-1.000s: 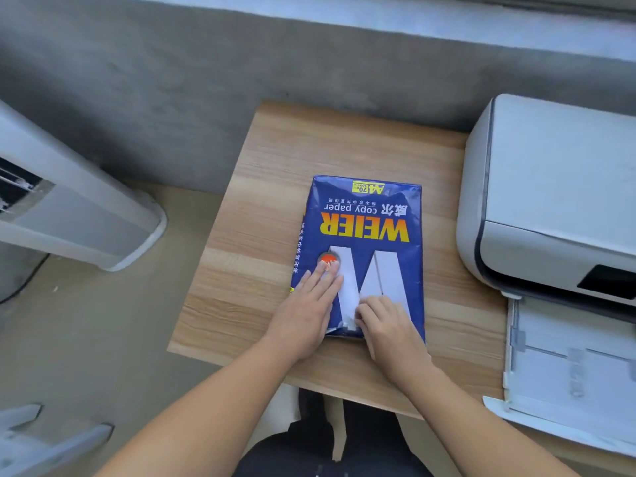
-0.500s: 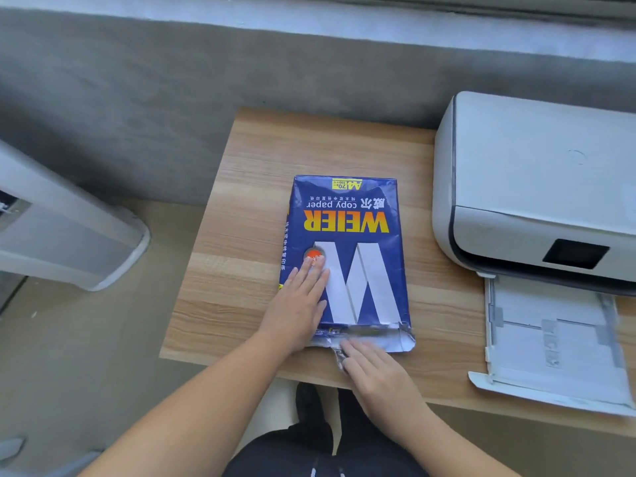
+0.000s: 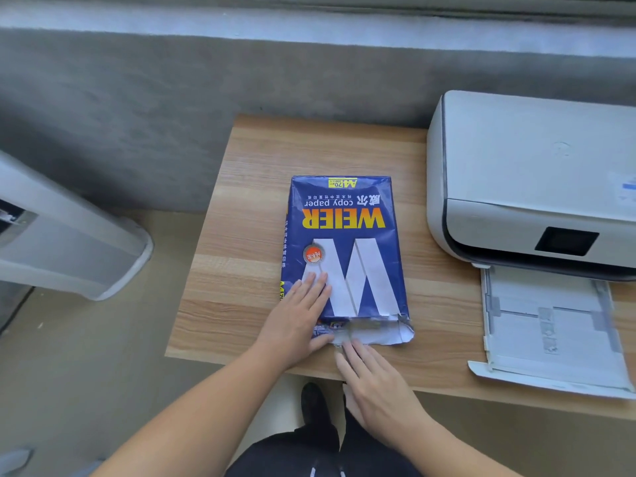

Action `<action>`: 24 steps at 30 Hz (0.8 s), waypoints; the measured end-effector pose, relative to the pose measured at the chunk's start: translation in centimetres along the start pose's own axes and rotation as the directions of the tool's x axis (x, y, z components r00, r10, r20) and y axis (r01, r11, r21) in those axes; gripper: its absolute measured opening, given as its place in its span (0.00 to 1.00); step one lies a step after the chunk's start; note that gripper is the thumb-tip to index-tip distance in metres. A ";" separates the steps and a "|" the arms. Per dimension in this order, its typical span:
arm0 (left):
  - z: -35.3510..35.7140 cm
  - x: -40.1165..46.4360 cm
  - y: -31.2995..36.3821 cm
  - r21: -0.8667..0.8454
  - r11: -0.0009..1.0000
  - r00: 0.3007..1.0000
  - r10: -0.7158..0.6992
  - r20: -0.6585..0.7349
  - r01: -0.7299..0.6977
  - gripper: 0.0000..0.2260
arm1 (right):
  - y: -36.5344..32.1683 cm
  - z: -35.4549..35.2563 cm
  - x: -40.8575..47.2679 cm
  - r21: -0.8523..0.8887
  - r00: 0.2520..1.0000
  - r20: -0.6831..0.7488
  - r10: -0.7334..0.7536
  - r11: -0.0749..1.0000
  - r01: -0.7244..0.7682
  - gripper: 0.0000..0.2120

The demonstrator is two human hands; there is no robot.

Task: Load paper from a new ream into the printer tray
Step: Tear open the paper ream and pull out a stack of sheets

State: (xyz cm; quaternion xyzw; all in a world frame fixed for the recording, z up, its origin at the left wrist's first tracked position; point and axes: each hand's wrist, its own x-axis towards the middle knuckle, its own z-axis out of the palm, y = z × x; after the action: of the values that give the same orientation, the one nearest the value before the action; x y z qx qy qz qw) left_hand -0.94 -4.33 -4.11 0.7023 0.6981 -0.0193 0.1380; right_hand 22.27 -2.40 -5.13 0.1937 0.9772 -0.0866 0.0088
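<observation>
A blue ream of copy paper [image 3: 347,242] lies flat on the wooden table [image 3: 247,215], its near end wrapper torn and unfolded into a flap [image 3: 378,333]. My left hand [image 3: 296,318] presses flat on the ream's near left corner, fingers spread. My right hand [image 3: 375,383] rests just in front of the torn flap, fingertips touching its edge, fingers extended, holding nothing. The white printer [image 3: 530,180] stands at the right with its paper tray [image 3: 550,325] pulled out toward me.
A white floor-standing appliance [image 3: 62,242] leans at the left beside the table. A grey concrete wall [image 3: 172,98] runs behind the table. The table's near edge is just under my wrists, and my legs are below it.
The wrapper's near end has been pulled open into a loose flap. My right hand slid off the ream to the table in front of it. My left hand shifted slightly toward me.
</observation>
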 end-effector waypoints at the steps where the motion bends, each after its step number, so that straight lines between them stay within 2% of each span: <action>1: 0.0 0.1 0.0 0.001 1.000 1.000 0.005 -0.004 -0.005 0.39 | 0.0 -0.3 0.1 0.029 1.000 -0.020 0.013 1.000 -0.012 0.26; 4: 0.0 0.3 0.1 -0.006 1.000 0.999 0.016 -0.042 -0.016 0.31 | 0.3 -1.3 0.8 0.118 0.992 -0.115 0.049 0.992 -0.035 0.24; 6: 0.2 0.5 0.2 0.023 0.999 0.997 0.034 -0.075 -0.033 0.24 | 0.8 -1.3 0.8 0.108 0.989 -0.131 0.071 0.993 -0.057 0.22; 8: 0.2 0.7 0.3 0.035 0.999 0.995 0.040 -0.090 -0.037 0.20 | 1.6 -0.9 0.7 0.098 0.977 -0.113 0.179 0.981 -0.168 0.23; 10: 0.3 0.7 0.5 0.006 1.000 0.994 0.022 -0.105 -0.022 0.18 | 2.1 -0.8 0.7 0.111 0.951 -0.077 0.300 0.950 -0.291 0.23; 13: 0.1 0.3 0.7 -0.020 1.000 0.991 0.010 -0.135 -0.013 0.19 | 2.0 -0.8 0.9 0.171 0.938 -0.088 0.336 0.933 -0.318 0.21; 14: 0.1 0.3 0.8 -0.040 0.999 0.990 0.005 -0.139 -0.011 0.20 | 1.7 -0.9 1.0 0.238 0.914 -0.104 0.391 0.902 -0.359 0.19; 15: 0.0 0.2 0.8 -0.063 0.998 0.990 -0.001 -0.140 -0.007 0.20 | 1.4 -1.3 1.1 0.351 0.863 -0.108 0.493 0.831 -0.432 0.17; 16: -0.1 0.2 0.8 -0.084 0.996 0.991 -0.008 -0.134 -0.004 0.21 | 1.0 -1.9 1.3 0.490 0.779 -0.077 0.622 0.704 -0.513 0.15; 18: -0.1 0.1 0.7 -0.098 0.995 0.994 -0.016 -0.109 0.006 0.24 | 0.9 -2.9 1.9 0.721 0.571 0.085 0.817 0.345 -0.601 0.14; 19: -0.2 0.0 0.7 -0.096 0.995 0.995 -0.017 -0.101 0.007 0.25 | 1.0 -3.3 2.3 0.776 0.483 0.173 0.858 0.183 -0.603 0.14; 21: -0.1 -0.1 0.8 -0.090 0.996 0.995 -0.017 -0.099 0.008 0.26 | 1.4 -3.8 3.2 0.837 0.357 0.288 0.889 -0.053 -0.544 0.13; 23: -0.3 -0.1 0.9 -0.085 0.996 0.994 -0.021 -0.105 0.012 0.26 | 1.9 -4.1 3.8 0.860 0.269 0.367 0.891 -0.214 -0.463 0.13; 24: -0.3 -0.1 1.0 -0.082 0.996 0.994 -0.024 -0.108 0.015 0.25 | 2.2 -4.1 4.0 0.860 0.244 0.392 0.887 -0.258 -0.441 0.13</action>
State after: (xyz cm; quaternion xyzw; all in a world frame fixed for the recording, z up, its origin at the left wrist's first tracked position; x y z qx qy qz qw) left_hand 0.03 -4.35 -3.59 0.6894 0.7115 0.0461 0.1282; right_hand 19.48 1.76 -1.64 0.6996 0.4029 -0.5341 -0.2508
